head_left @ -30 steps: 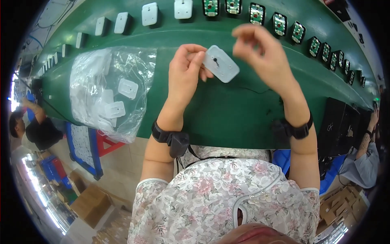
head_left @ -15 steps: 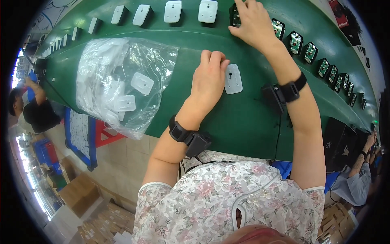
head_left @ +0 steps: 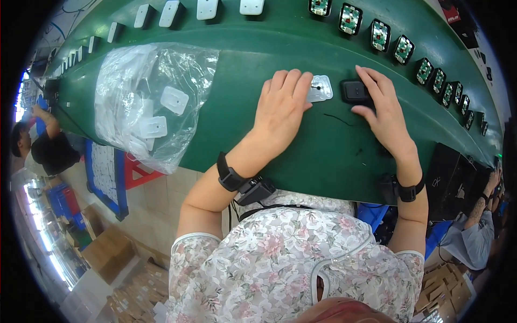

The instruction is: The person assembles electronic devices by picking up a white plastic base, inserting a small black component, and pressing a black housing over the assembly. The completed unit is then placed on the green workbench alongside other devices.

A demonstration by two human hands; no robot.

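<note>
My left hand (head_left: 284, 105) pinches the left end of a white translucent plastic cover (head_left: 322, 89), its fingers curled and partly hiding it. A dark mark or small hole shows in the cover's middle. To the right, my right hand (head_left: 383, 102) has its thumb and fingers around a small black plastic case (head_left: 353, 91), which lies smooth side up. A short gap separates case and cover. Between my hands, a thin dark strand (head_left: 338, 119) rests on the green table (head_left: 242, 145).
A clear plastic bag (head_left: 134, 102) of white covers lies at left. White-topped cases (head_left: 207, 8) line the far left edge; black cases with green circuit boards (head_left: 380, 35) curve along the right. A black box (head_left: 452, 180) is at far right. Other people sit at both sides.
My right hand has taken a black case from the far row and brought it nearer, beside the cover. The cover has turned sideways by my left hand. My view has shifted slightly.
</note>
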